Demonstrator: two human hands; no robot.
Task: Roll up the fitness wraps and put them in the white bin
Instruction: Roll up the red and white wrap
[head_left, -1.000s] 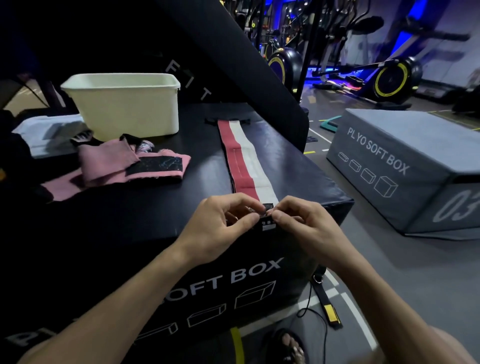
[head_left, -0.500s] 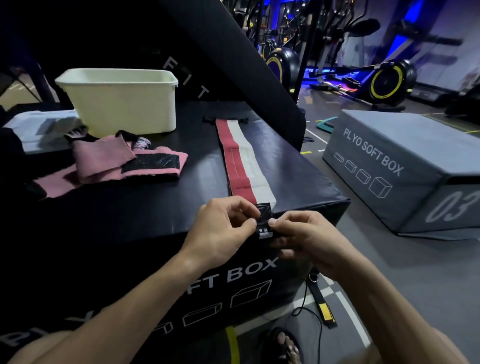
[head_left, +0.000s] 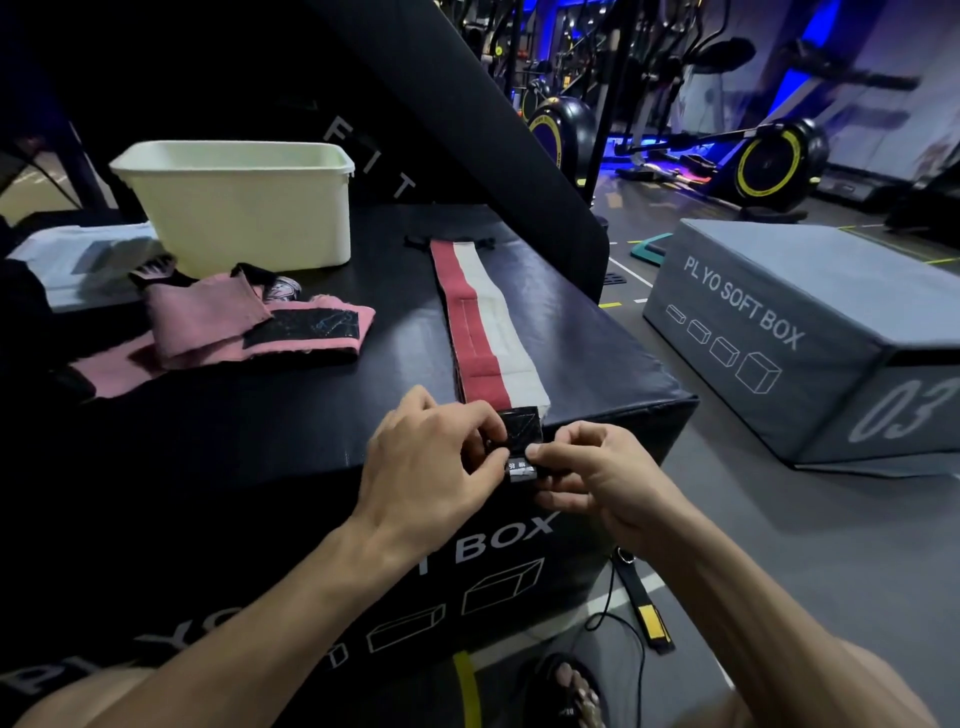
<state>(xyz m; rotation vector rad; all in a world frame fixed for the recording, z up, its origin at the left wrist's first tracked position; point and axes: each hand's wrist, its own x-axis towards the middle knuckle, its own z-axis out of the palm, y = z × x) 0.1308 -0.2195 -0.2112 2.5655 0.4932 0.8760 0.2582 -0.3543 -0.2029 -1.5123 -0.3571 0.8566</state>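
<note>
Carrying everything is the black plyo soft box (head_left: 218, 467), so places are given by its edges. The white bin (head_left: 244, 208) stands at its far left corner, well apart from the hands. The pink wraps (head_left: 234, 332) lie loosely folded just in front of the bin, not yet rolled. The red-and-white wrap (head_left: 485, 322) lies flat, its long axis running from the far edge straight to the near edge, where its black tab end (head_left: 521, 428) overhangs. The left hand (head_left: 431, 467) and right hand (head_left: 597, 478) each have a narrow grip pinching that tab, equally near. Rolling likely goes away from the person, along the strip.
</note>
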